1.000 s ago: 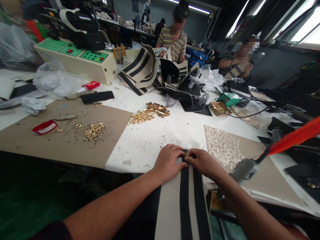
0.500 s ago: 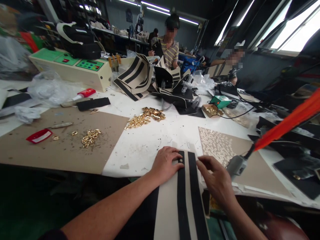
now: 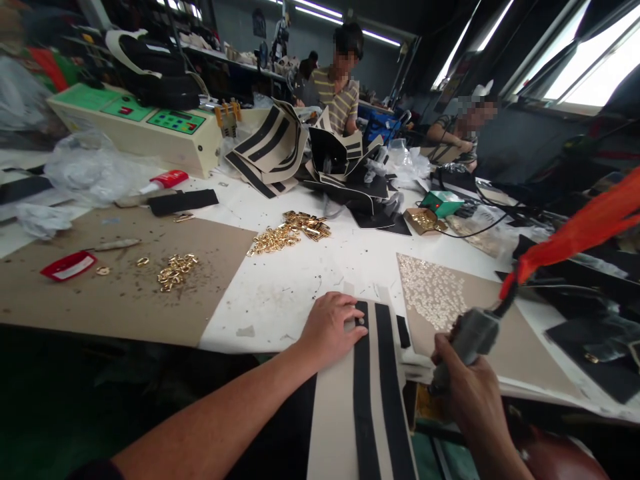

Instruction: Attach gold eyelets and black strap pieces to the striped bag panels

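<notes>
A beige panel with two black stripes (image 3: 350,413) lies over the table's near edge. My left hand (image 3: 330,330) rests flat on its top left corner, fingers spread beside a small metal stud (image 3: 361,321) set in the left stripe. My right hand (image 3: 463,390) is closed around a grey hand tool (image 3: 470,337) with an orange cord or sleeve (image 3: 580,233) running up to the right. The tool is held off to the right of the panel, over a brown board.
A brown board with small pale pieces (image 3: 435,290) lies right of the panel. Gold fittings (image 3: 290,233) and another pile (image 3: 173,267) sit on a brown board (image 3: 120,293) at left. A green-topped machine (image 3: 140,130), striped panels (image 3: 275,147) and two seated people are beyond.
My right hand left the panel's top, moved right and took hold of the grey tool. My left hand stayed on the panel, where a stud now shows.
</notes>
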{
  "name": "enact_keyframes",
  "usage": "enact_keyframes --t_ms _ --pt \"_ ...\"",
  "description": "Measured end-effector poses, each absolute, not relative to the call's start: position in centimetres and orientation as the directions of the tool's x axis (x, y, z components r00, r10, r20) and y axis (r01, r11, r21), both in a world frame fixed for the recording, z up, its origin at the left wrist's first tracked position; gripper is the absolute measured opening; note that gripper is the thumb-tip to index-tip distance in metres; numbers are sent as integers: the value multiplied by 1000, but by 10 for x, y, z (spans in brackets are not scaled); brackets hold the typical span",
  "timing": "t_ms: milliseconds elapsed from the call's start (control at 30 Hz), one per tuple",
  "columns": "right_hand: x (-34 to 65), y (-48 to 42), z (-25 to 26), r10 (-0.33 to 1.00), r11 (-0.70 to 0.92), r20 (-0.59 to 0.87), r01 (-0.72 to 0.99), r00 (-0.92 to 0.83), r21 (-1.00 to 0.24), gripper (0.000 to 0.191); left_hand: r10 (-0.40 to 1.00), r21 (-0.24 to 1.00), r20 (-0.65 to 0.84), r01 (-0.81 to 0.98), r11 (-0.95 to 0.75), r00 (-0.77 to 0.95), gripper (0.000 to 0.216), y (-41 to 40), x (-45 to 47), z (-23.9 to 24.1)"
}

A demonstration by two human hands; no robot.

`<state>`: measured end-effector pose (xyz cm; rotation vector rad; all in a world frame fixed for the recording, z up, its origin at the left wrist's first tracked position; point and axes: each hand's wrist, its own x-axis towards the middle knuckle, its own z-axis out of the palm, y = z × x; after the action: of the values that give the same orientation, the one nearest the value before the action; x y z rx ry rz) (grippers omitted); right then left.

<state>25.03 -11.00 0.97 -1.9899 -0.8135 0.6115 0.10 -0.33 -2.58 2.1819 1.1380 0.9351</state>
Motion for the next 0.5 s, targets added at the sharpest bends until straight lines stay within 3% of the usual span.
enact_keyframes --t_ms 100,200,333,500 --pt "219 -91 36 819 16 58 78 571 -997 50 846 698 336 492 -519 415 27 -4 1 -26" --pt "182 -59 54 853 260 181 -98 490 -961 44 864 720 315 494 -488 393 26 -3 2 -26" --pt "150 -20 52 882 300 226 -121 413 -946 26 865 726 309 489 -483 396 26 -2 2 -25" --pt "142 -7 33 914 222 204 -10 350 -975 32 861 727 300 486 -485 410 26 -2 1 -25"
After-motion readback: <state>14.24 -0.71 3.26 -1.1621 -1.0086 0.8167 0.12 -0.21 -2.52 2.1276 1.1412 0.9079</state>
